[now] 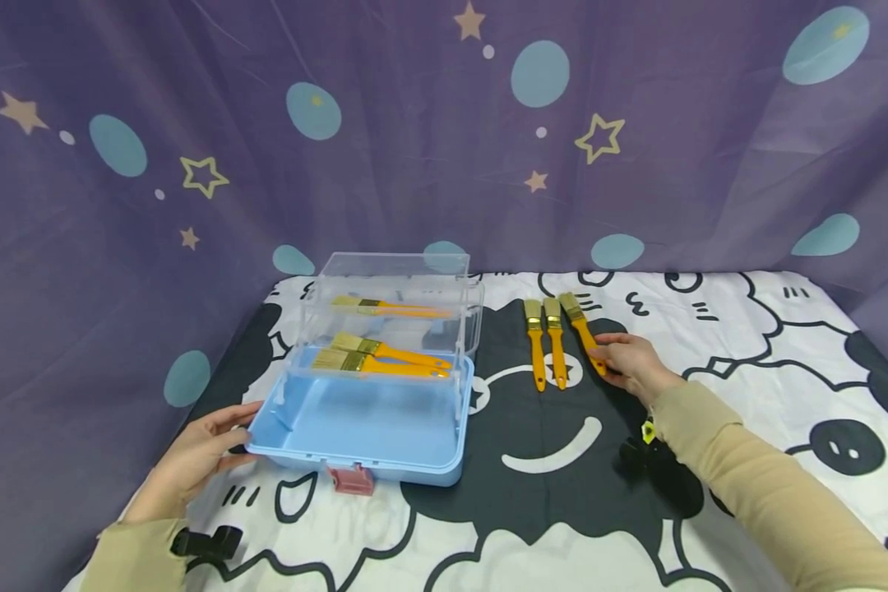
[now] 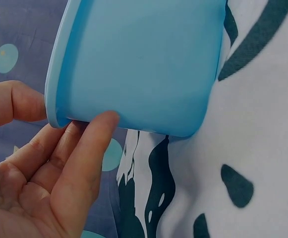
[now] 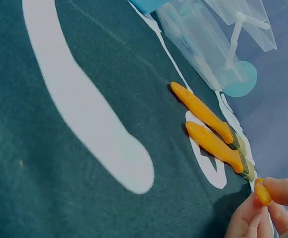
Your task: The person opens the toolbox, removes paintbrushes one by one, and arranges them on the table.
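The pale-blue rectangular plastic box (image 1: 370, 411) has the left hand (image 1: 205, 448), fingers parted, touching its left front corner. Right of the box, the outstretched right hand (image 1: 634, 366) pinches a flat, yellow-handled paintbrush (image 1: 583, 331), its bristles (image 1: 571, 307) pointing forward, its long axis slanting toward the box.

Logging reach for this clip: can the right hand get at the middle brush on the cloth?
Probably yes: the middle brush lies uncovered just left of the right hand, though its fingers hold the rightmost brush.
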The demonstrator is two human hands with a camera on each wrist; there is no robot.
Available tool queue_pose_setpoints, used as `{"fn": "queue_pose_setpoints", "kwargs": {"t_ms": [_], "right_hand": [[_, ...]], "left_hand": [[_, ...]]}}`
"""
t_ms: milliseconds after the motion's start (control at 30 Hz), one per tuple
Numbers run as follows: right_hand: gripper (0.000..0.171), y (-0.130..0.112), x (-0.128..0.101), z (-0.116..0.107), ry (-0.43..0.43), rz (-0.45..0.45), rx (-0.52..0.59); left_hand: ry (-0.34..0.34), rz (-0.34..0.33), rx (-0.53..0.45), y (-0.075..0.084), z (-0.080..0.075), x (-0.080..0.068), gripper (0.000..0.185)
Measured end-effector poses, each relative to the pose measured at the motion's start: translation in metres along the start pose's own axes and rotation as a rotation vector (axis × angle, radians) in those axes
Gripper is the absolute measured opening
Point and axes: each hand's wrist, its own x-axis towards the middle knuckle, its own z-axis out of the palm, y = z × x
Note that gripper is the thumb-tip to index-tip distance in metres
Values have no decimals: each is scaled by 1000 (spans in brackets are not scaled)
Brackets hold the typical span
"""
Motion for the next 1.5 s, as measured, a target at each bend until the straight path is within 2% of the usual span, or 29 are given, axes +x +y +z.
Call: {"fn": "queue_pose_setpoints", "kwargs": {"t_ms": [467, 833, 1000, 1200, 1500], "right_hand": [[46, 3, 1, 1, 20, -3, -55], [43, 1, 2, -3, -80, 31, -2], [43, 2, 4, -4, -89, 17, -7], [45, 4, 6, -5, -88, -35, -64], [47, 10, 11, -1, -39, -135, -250]], "left_hand": [[10, -10, 4, 1, 1, 0, 59], [3, -18, -1, 1, 0, 0, 58], [0, -13, -2, 2, 0, 0, 59], [0, -2, 3, 2, 0, 0, 59], [8, -7, 2, 2, 1, -1, 58]]}}
